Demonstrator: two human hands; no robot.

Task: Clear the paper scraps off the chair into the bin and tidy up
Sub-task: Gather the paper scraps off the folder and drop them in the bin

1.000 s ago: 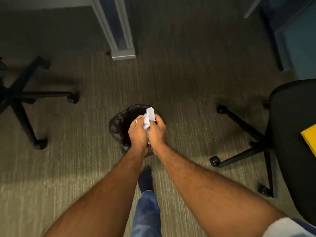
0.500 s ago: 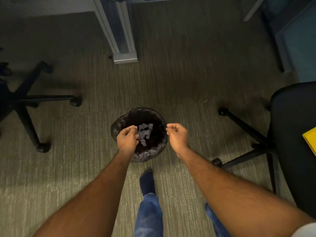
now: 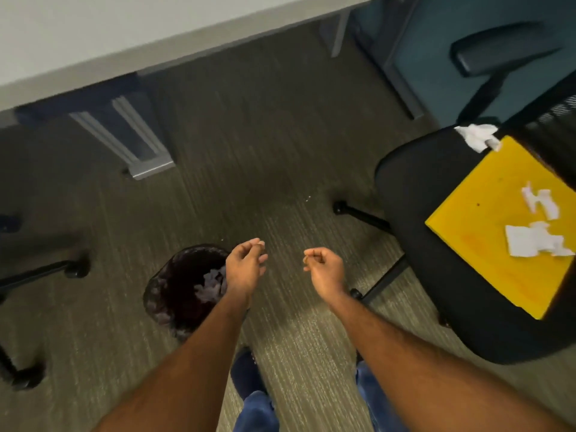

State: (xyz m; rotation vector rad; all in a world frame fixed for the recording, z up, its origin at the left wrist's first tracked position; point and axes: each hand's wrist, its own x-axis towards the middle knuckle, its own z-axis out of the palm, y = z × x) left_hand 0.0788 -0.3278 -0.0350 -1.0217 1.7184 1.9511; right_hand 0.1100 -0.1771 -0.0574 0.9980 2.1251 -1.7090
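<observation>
Carpeted office floor; bin already holds paper scraps. Left hand and right hand hover empty, fingers loosely curled. More scraps remain on the chair

The scene is dim, with muted, slightly noisy colour. The brightest patch is a pale band on the carpet just in front of the bin; beyond the bin the carpet darkens under the desk, whose light top is washed out and soft. The bin's inside is nearly black. Motion blur smears the whole frame, strongest on the armrest far right of the bin. Straight edges bow near the borders, the wide lens's mark. The yellow board stays vivid.
</observation>
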